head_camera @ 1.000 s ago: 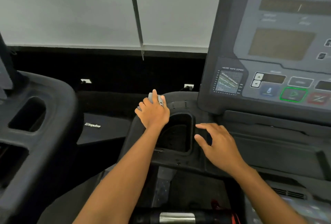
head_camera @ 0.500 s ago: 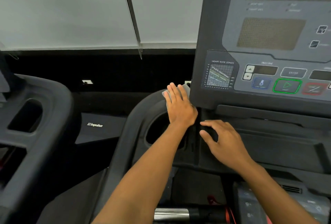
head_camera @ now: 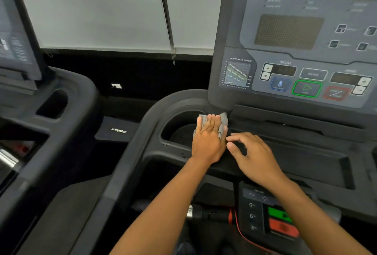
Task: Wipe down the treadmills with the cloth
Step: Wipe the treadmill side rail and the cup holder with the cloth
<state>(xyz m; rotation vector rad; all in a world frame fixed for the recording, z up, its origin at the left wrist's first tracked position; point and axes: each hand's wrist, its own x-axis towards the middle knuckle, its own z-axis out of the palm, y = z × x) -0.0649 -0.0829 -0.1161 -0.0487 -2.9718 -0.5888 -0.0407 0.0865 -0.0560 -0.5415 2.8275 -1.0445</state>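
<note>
1. Nearest: a small black keypad with green and red buttons [head_camera: 273, 220]; the right forearm covers its right part; a thin red cord [head_camera: 237, 228] beside it leaves the frame at the bottom edge.
2. Right hand [head_camera: 255, 159]: fingers loosely bent and spread, tips resting on the black plastic ledge of the treadmill [head_camera: 302, 150]; it holds nothing; its place on the ledge is unchanged from the earlier frames; probably a brace.
3. Left hand [head_camera: 208, 142]: fingers straight and together, palm flat, pressing the small grey cloth [head_camera: 223, 120] onto the right rim of the round black cup holder [head_camera: 177, 121]; a second ago the cloth was bunched under this hand at the holder's far left rim; it has since travelled round the far rim.
4. Judgement: the rim pass is nearly complete; the holder interior, ledge and console remain.
5. Hidden: most of the cloth lies under the hand; only its edges show; folding cannot be told.
6. Farther: the grey console panel with a green-framed button [head_camera: 289, 32]; cut off at top and right; small labels blurred.
7. Left: a second black treadmill [head_camera: 67, 116], cut off; its wiped state cannot be told.
</note>
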